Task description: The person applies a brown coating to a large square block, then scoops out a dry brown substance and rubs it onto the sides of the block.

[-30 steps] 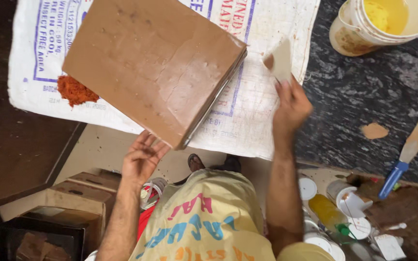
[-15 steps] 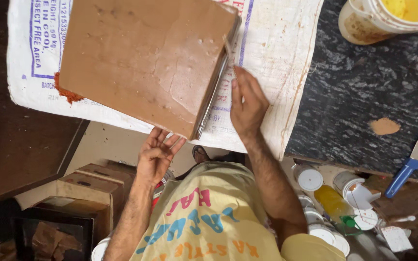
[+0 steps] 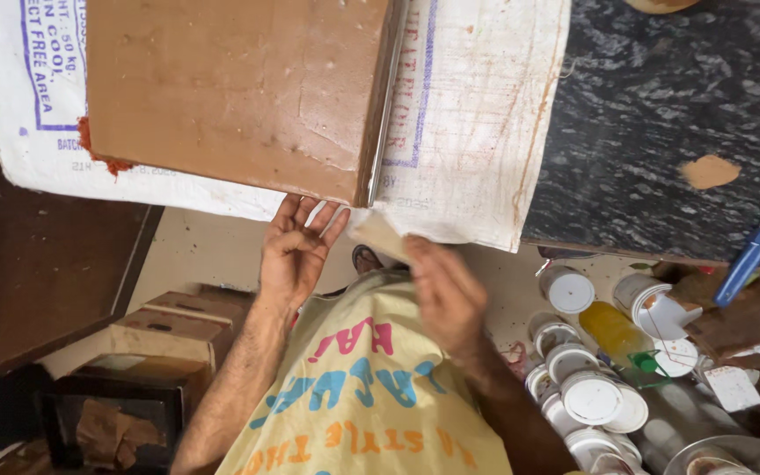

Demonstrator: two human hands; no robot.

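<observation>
A large brown flat slab [image 3: 239,88] with a metal-edged side lies on a white printed sack [image 3: 477,114] spread over the dark stone counter [image 3: 661,114]. My left hand [image 3: 296,251] is palm up with fingers spread, its fingertips touching the slab's near edge from below. My right hand [image 3: 442,290] pinches a small thin beige scraper piece [image 3: 378,233] just below the slab's near right corner, at the sack's edge. A patch of red-orange powder [image 3: 98,154] shows under the slab's left corner.
A brush with a blue handle [image 3: 754,251] lies at the counter's right edge. Below stand several white-lidded jars [image 3: 591,396] and a yellow bottle [image 3: 617,330]. Cardboard boxes [image 3: 178,325] sit on the floor at left. A tan smear [image 3: 710,171] marks the counter.
My right hand came down with the scraper piece from the slab's far right side, along its right edge, to the near corner. My left hand stayed under the near edge.
</observation>
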